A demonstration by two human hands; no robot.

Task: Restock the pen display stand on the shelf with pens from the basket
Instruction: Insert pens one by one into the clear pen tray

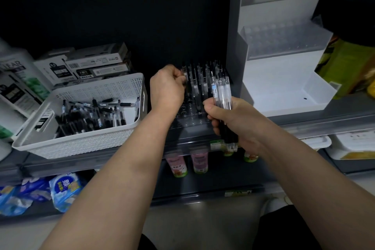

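A clear pen display stand (192, 116) with rows of holes sits on the grey shelf, its back rows filled with upright black pens (199, 79). My left hand (167, 87) pinches the top of one pen at the stand's left back corner. My right hand (233, 122) grips a bundle of several black pens (224, 95) just right of the stand's front. A white perforated basket (81, 138) to the left holds several loose black pens (91, 113).
A tall white and frosted tiered display box (280, 71) stands right of the stand. Pen cartons (89, 63) are stacked behind the basket. Bottles (199, 162) and blue packets (63, 189) fill the shelf below. The shelf edge (324, 126) runs across the front.
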